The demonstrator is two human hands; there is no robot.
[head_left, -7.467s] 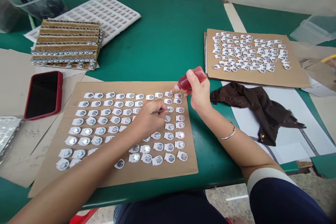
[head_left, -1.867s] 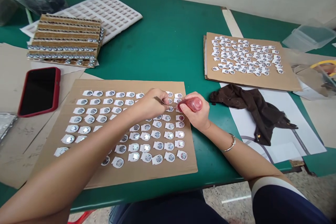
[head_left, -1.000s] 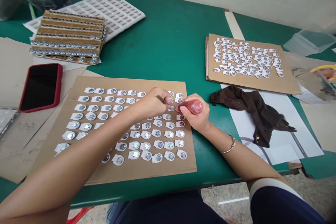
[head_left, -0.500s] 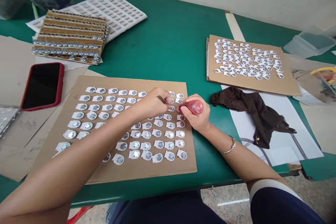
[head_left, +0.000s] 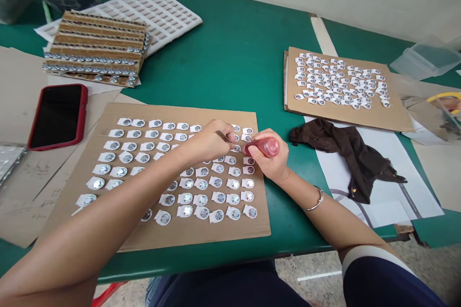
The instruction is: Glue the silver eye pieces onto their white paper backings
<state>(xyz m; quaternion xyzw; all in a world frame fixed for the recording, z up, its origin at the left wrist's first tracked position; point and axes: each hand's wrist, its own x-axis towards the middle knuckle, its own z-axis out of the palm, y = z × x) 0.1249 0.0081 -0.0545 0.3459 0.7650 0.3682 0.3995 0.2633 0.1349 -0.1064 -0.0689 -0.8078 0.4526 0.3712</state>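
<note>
My left hand (head_left: 215, 135) is closed around a thin, dark, flat-ended tool (head_left: 223, 136) that looks like tweezers; its tip is hidden by the fingers. A small red translucent squeeze bottle (head_left: 268, 146) is gripped in my right hand (head_left: 271, 163), its bottom facing up toward me and its nozzle end angled down to the left. Both hands meet over the right columns of a cardboard sheet (head_left: 201, 243). Rows of round silvery metal pieces on white tabs (head_left: 218, 197) cover this sheet. Those at the far right, just below the right hand's fingers, look reddish in the middle. My left forearm covers several others.
A red-cased phone (head_left: 57, 116) lies left on cardboard. Behind it are stacked cardboard strips with metal pieces (head_left: 95, 48) and a white sheet (head_left: 173, 14). At right stand another filled board (head_left: 334, 112), a dark brown cloth (head_left: 345, 148), yellow tape (head_left: 444, 97) and a clear container (head_left: 425, 60).
</note>
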